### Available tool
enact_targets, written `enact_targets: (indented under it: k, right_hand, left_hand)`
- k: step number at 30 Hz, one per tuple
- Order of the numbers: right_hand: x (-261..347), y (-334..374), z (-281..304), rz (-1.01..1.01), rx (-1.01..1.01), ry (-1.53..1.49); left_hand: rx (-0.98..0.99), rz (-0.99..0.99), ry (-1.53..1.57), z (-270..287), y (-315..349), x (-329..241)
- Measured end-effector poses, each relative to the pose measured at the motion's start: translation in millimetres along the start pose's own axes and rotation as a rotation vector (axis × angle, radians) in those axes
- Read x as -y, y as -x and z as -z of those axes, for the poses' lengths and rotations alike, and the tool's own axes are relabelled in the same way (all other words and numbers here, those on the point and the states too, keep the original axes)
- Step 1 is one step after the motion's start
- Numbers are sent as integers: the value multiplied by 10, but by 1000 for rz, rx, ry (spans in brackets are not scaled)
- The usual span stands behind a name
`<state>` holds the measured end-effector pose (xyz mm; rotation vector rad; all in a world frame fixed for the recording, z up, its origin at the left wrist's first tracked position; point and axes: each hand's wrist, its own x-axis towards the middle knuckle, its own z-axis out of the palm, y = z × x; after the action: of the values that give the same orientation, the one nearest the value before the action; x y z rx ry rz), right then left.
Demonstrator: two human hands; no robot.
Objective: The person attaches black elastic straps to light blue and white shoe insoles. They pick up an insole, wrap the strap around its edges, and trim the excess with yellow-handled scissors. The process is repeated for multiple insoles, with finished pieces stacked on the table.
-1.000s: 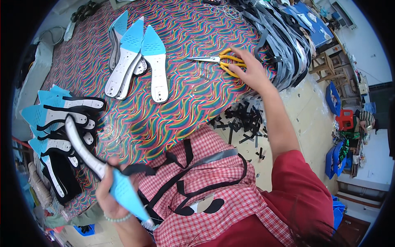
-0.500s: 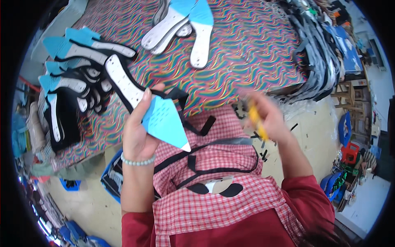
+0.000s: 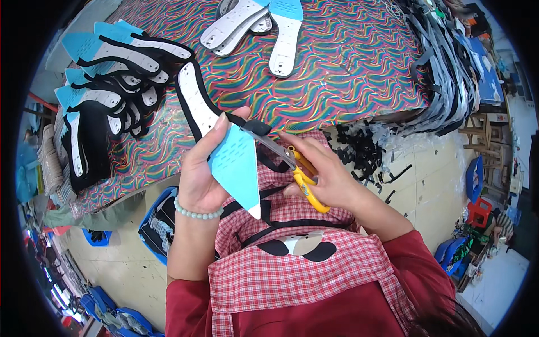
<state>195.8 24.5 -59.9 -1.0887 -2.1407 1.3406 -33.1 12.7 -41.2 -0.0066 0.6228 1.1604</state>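
Head view, looking down. The table point(image 3: 337, 73) is covered with a cloth of wavy many-coloured stripes; its near edge runs just above the person's lap. At the table's left lies a stack of insoles point(image 3: 106, 112), blue at the toe, white in the middle, black-edged, overlapping one another. Near the far edge, three more pale insoles point(image 3: 264, 28) lie fanned together. The right end of the table carries a deep heap of grey and black strips point(image 3: 449, 73), some hanging over the edge.

The left hand point(image 3: 205, 174) grips an insole point(image 3: 224, 151) held up over the lap, thumb in front and fingers curled behind; its blue toe end points down, its white, black-rimmed heel end reaches up over the table edge. The right hand point(image 3: 331, 180) is closed through the yellow handles of scissors point(image 3: 286, 160), whose blades meet the insole's black rim at its right side. Whether the blades are parted or shut cannot be told.

Below: a red-and-white checked apron point(image 3: 292, 264) over red sleeves. The floor point(image 3: 426, 185) is pale concrete, strewn with black offcuts point(image 3: 365, 149) below the table's right edge. A blue crate point(image 3: 160, 224) sits on the floor at lower left, and blue and red stools point(image 3: 477, 196) stand at right.
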Motion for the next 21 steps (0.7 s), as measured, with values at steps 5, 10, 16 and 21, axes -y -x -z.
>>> enact_targets:
  k: [5,10,16,21]
  right_hand:
    - [-93,7,262,103,-205,230]
    - [-410,-242,1077,115,-543,839]
    - [42,-481,136,96,-22,21]
    - [42,-406,34,181,6,79]
  left_hand:
    - [-34,-151,-272,-111,-106,-32]
    - [-38,-371,-640,-77,-116,9]
    - [-61,-601,-832,-129,-176,320]
    - [59,-848,-690,-198,50,65]
